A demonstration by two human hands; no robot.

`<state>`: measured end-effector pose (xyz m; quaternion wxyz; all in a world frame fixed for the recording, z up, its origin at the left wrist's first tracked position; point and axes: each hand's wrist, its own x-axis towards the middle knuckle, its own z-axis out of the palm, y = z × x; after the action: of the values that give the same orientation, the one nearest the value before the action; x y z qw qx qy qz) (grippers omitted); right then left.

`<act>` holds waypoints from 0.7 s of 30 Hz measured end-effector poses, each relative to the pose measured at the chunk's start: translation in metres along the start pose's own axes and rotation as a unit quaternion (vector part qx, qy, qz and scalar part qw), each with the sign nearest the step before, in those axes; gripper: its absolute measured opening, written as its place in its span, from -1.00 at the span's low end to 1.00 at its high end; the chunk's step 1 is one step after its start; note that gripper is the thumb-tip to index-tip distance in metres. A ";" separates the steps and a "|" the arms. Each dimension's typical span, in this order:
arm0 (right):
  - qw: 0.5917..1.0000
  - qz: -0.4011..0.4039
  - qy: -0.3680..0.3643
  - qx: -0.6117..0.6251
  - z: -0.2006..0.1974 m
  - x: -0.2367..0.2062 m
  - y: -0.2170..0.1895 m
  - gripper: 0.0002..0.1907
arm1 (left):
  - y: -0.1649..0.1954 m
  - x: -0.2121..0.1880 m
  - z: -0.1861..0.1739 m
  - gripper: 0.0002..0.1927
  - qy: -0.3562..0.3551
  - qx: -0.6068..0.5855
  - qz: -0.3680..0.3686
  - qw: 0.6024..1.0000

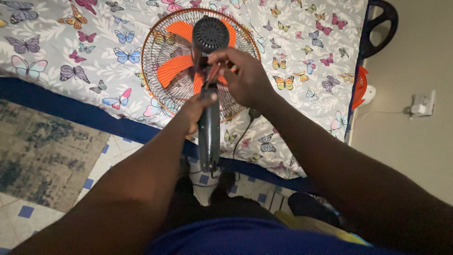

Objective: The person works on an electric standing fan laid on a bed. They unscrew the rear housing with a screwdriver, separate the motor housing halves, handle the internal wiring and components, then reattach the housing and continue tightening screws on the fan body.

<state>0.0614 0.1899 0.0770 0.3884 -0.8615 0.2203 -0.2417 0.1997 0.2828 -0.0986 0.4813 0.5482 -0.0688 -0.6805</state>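
Risk we see: left hand [196, 111] clamps fan stem [209, 137], right hand [240, 75] pinches neck joint [207, 75]; fan head [200, 56] may tip, trapping fingers

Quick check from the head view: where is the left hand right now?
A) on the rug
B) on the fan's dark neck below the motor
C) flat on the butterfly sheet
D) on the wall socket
B: the left hand grips the fan by its dark neck, just below the motor housing, while the right hand works beside it.

Fan [188, 61] lies on bed [71, 52]; rug [42, 151] left, below.
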 end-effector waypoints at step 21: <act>0.993 0.051 0.082 0.066 0.007 -0.005 -0.009 -0.76 | -0.026 0.029 -0.037 -0.49 -0.157 -0.243 -0.100 0.952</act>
<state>0.0631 0.2026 0.0788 0.4372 -0.7989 0.2782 -0.3053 0.2163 0.2917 -0.1492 0.5125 0.3054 0.0793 -0.7987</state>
